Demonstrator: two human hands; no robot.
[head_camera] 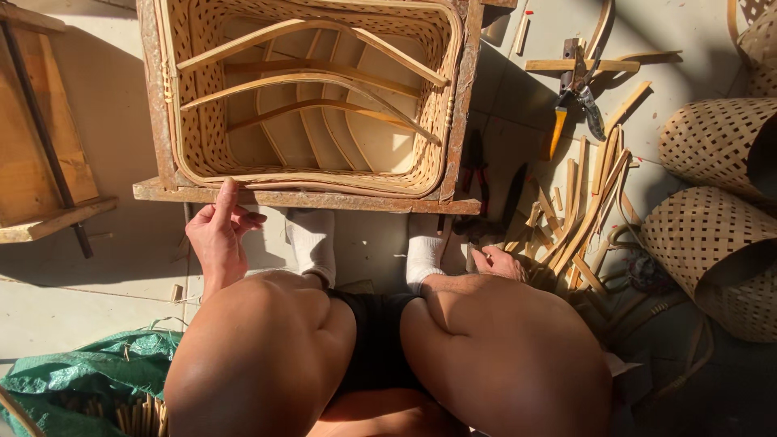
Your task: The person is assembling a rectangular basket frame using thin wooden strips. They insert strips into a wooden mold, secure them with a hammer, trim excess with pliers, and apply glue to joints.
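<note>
one square woven basket point(202, 97) sits inside a rough wooden frame point(307, 197) on the floor, straight ahead of the seated person's knees. four curved bamboo strips point(324, 81) lie across its opening. the left hand point(217, 231) rests at the frame's near edge, index finger stretched up to touch the wood and the basket rim, the other fingers loosely curled, grasping nothing. the right hand point(498, 263) is down beside the right knee, at the edge of a pile of bamboo slats point(579, 206); whether it grips anything, i cannot tell. two white socks point(314, 243) show below the frame. two woven baskets point(712, 235) lie on their sides at right. one pair of shears point(576, 97) lies beyond the slats. one green sack point(89, 376) sits near left.
</note>
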